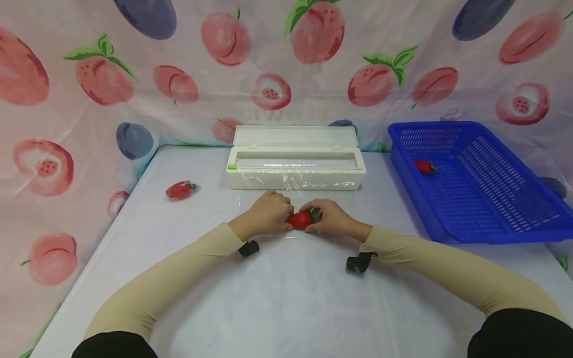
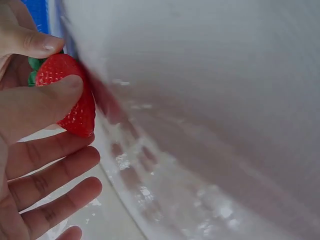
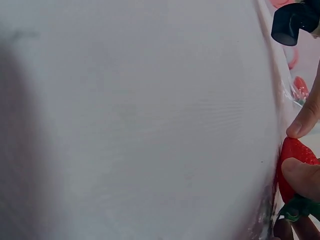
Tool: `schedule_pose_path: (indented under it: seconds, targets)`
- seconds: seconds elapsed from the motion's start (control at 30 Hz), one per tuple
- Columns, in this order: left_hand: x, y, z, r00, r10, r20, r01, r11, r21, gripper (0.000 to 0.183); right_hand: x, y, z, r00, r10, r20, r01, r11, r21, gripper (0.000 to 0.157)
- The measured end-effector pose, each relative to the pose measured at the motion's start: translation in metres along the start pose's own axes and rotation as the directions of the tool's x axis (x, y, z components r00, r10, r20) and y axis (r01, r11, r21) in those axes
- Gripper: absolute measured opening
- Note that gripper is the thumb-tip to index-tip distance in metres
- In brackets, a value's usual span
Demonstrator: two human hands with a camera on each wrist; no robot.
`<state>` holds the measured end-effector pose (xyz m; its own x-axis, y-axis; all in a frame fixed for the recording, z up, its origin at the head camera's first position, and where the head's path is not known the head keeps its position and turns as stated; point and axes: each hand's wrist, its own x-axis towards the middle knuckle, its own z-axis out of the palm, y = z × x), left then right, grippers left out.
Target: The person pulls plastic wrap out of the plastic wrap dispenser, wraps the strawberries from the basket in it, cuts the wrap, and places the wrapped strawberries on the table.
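Observation:
A red strawberry (image 1: 299, 220) with green leaves lies sideways at the middle of the white table, on clear cling film (image 1: 293, 235). My left hand (image 1: 267, 214) pinches its pointed end; in the left wrist view the thumb lies on the red side and the other fingers spread out below. My right hand (image 1: 331, 218) holds the leafy end between thumb and fingers. The right wrist view shows that thumb pressed on the strawberry (image 3: 288, 150), close by the leaves. Just beyond the hands stands a white cling film box (image 1: 295, 179), its lid raised and a roll inside.
A film-wrapped strawberry (image 1: 180, 190) lies at the left of the table (image 1: 286, 308). At the right stands a blue plastic basket (image 1: 447, 231) with another strawberry (image 1: 425, 166) in it. A fruit-print cloth (image 1: 313, 109) hangs behind.

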<state>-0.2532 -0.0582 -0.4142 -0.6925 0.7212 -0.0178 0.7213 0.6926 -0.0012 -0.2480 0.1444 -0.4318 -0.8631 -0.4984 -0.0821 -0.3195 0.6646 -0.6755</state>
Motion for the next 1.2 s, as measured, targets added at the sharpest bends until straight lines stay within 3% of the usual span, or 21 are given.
schedule_pose_path:
  seconds: [0.5, 0.63, 0.8, 0.93, 1.2]
  targets:
    - [0.0016, -0.0027, 0.0060, 1.000, -0.018, 0.013, 0.018, 0.999, 0.035, 0.029, -0.0013, 0.0037, 0.0024, 0.999, -0.021, -0.031, 0.020, 0.999, -0.031, 0.053]
    - [0.0014, -0.0025, 0.0061, 1.000, -0.020, 0.008, 0.019, 0.999, 0.048, 0.029, -0.0029, 0.0026, 0.0021, 0.997, -0.050, -0.056, 0.043, 0.991, -0.127, 0.047]
    - [0.0010, -0.0018, 0.0058, 1.000, -0.014, -0.001, 0.014, 0.997, 0.070, 0.031, -0.0051, 0.0015, 0.0012, 0.989, -0.102, -0.112, 0.058, 0.939, -0.338, 0.041]
    - [0.0013, -0.0009, 0.0053, 1.000, -0.014, 0.008, 0.014, 0.996, 0.092, 0.033, -0.0060, 0.0013, 0.0005, 0.978, -0.158, -0.137, 0.080, 0.889, -0.451, 0.038]
    - [0.0035, 0.0003, 0.0035, 1.000, -0.002, -0.003, 0.002, 0.993, 0.121, 0.031, -0.0051, 0.0013, -0.0015, 0.970, -0.205, -0.133, 0.109, 0.852, -0.513, 0.037]
